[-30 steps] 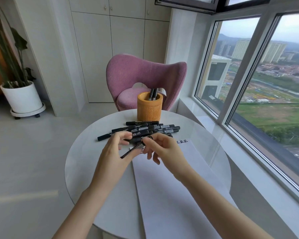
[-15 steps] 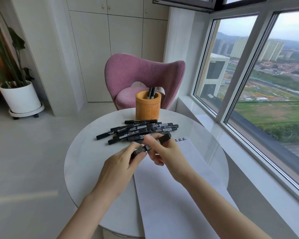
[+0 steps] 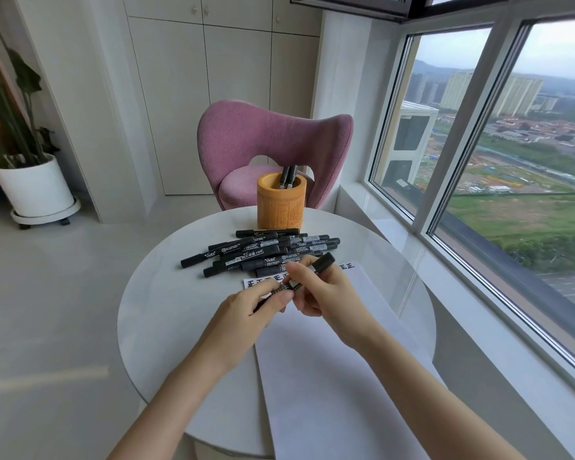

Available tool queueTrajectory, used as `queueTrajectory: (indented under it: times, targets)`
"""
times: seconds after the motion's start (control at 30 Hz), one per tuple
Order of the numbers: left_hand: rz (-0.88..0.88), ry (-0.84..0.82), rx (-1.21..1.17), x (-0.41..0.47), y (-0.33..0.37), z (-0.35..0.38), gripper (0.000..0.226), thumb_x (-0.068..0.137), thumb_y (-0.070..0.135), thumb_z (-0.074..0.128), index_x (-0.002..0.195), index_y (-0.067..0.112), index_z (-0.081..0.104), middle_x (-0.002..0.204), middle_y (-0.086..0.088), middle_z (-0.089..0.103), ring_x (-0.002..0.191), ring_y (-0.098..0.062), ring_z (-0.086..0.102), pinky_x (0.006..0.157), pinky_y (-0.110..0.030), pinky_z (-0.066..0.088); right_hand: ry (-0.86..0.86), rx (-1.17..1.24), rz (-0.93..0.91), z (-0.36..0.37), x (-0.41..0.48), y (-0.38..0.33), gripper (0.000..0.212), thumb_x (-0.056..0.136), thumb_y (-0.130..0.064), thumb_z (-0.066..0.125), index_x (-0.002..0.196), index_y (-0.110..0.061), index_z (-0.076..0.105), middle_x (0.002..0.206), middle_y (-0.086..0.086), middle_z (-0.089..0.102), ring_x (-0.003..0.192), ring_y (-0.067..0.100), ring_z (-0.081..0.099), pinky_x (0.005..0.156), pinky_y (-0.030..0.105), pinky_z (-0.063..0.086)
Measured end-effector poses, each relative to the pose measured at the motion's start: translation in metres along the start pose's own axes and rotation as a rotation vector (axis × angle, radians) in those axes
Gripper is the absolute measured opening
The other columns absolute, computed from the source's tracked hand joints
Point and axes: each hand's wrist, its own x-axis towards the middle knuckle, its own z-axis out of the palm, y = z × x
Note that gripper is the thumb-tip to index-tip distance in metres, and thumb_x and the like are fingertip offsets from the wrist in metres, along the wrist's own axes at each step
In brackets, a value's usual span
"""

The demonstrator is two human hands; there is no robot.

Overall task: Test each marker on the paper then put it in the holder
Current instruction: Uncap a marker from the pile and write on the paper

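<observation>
Both hands hold one black marker [image 3: 322, 262] above the top of the white paper [image 3: 332, 376]. My left hand [image 3: 249, 313] pinches its lower end and my right hand [image 3: 319, 290] grips its middle; the upper end sticks out past my right fingers. A pile of several black markers [image 3: 256, 252] lies on the round white table [image 3: 166, 313] just beyond the hands. The orange-brown cylindrical holder [image 3: 281, 207] stands behind the pile with two markers [image 3: 287, 176] in it. Black marks run along the paper's top edge, partly hidden by my hands.
A pink chair [image 3: 273, 144] stands right behind the table. Large windows [image 3: 512, 161] and a sill run along the right side. A white plant pot [image 3: 35, 187] on a wheeled base sits on the floor at far left.
The marker has moved from over the pile toward me, above the paper's top edge. My right hand now wraps round its middle, and its far end tilts up to the right.
</observation>
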Motion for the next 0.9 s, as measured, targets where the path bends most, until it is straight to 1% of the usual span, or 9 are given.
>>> queueTrajectory:
  times: [0.1,0.27,0.37,0.47,0.57,0.7,0.73,0.8,0.9]
  targets:
    - [-0.014,-0.028,-0.084,0.002,0.003,0.001,0.039,0.079,0.061,0.049,0.070,0.023,0.053,0.053,0.004,0.029,0.052,-0.015,0.027,0.052,-0.026,0.026,-0.007,0.002,-0.001,-0.003,-0.001,0.000,0.028,0.097,-0.019,0.054,0.070,-0.014,0.047,0.049,0.008,0.050,0.043,0.014,0.035,0.045,0.019,0.028]
    - [-0.037,-0.067,-0.177,0.003,0.007,0.000,0.034,0.084,0.052,0.053,0.072,0.020,0.056,0.048,0.009,0.026,0.045,-0.010,0.024,0.045,-0.019,0.022,-0.027,-0.003,-0.031,-0.007,0.000,-0.002,0.027,0.097,-0.019,0.052,0.072,-0.012,0.050,0.050,0.008,0.049,0.044,0.014,0.036,0.045,0.020,0.027]
    - [-0.007,-0.065,-0.107,0.003,0.010,0.001,0.029,0.080,0.060,0.055,0.080,0.031,0.059,0.053,0.005,0.039,0.051,-0.014,0.033,0.052,-0.020,0.028,-0.009,0.024,-0.050,-0.010,0.000,-0.001,0.026,0.095,-0.020,0.058,0.072,-0.008,0.053,0.049,0.008,0.045,0.043,0.015,0.033,0.043,0.020,0.025]
    - [-0.035,-0.038,-0.080,0.003,0.006,0.001,0.042,0.071,0.070,0.055,0.096,0.036,0.056,0.075,-0.006,0.059,0.068,-0.022,0.049,0.068,-0.029,0.038,0.007,0.053,-0.078,-0.018,0.003,-0.002,0.032,0.086,-0.022,0.067,0.067,-0.006,0.046,0.049,0.005,0.039,0.042,0.015,0.029,0.042,0.021,0.023]
    - [-0.091,-0.021,-0.157,0.001,-0.001,0.002,0.023,0.081,0.049,0.049,0.099,0.035,0.054,0.070,0.005,0.049,0.065,-0.010,0.043,0.070,-0.028,0.036,0.118,0.172,-0.049,-0.036,0.012,-0.003,0.033,0.086,-0.009,0.067,0.064,-0.014,0.042,0.047,-0.003,0.033,0.041,0.012,0.025,0.043,0.023,0.014]
    - [-0.041,-0.014,-0.146,-0.002,-0.003,0.006,0.017,0.095,0.010,0.049,0.104,0.023,0.055,0.082,0.004,0.063,0.068,-0.005,0.054,0.068,-0.013,0.040,0.322,0.276,0.025,-0.057,0.024,-0.003,0.017,0.090,-0.007,0.056,0.075,-0.012,0.050,0.048,-0.003,0.034,0.041,0.014,0.034,0.047,0.024,0.016]
    - [-0.025,-0.015,-0.162,-0.002,-0.002,0.008,0.017,0.093,0.007,0.052,0.102,0.020,0.057,0.084,0.001,0.066,0.070,-0.006,0.058,0.068,-0.012,0.041,0.350,0.237,0.050,-0.061,0.026,-0.003,0.008,0.090,-0.010,0.056,0.082,-0.009,0.057,0.047,0.000,0.041,0.042,0.016,0.043,0.047,0.023,0.019]
    - [-0.009,-0.029,-0.203,-0.002,0.000,0.012,0.019,0.087,0.003,0.061,0.098,0.018,0.065,0.088,-0.001,0.070,0.077,-0.011,0.063,0.074,-0.014,0.047,0.365,0.116,0.098,-0.065,0.032,0.003,0.017,0.090,-0.018,0.058,0.092,-0.003,0.066,0.052,0.008,0.057,0.050,0.019,0.060,0.043,0.020,0.025]
    - [-0.017,-0.039,-0.178,-0.001,-0.002,0.015,0.025,0.082,0.008,0.069,0.096,0.029,0.072,0.089,0.006,0.071,0.079,-0.013,0.065,0.077,-0.016,0.049,0.398,-0.069,0.125,-0.063,0.041,0.010,0.027,0.085,-0.031,0.069,0.086,-0.004,0.068,0.052,0.008,0.059,0.047,0.015,0.058,0.041,0.019,0.025]
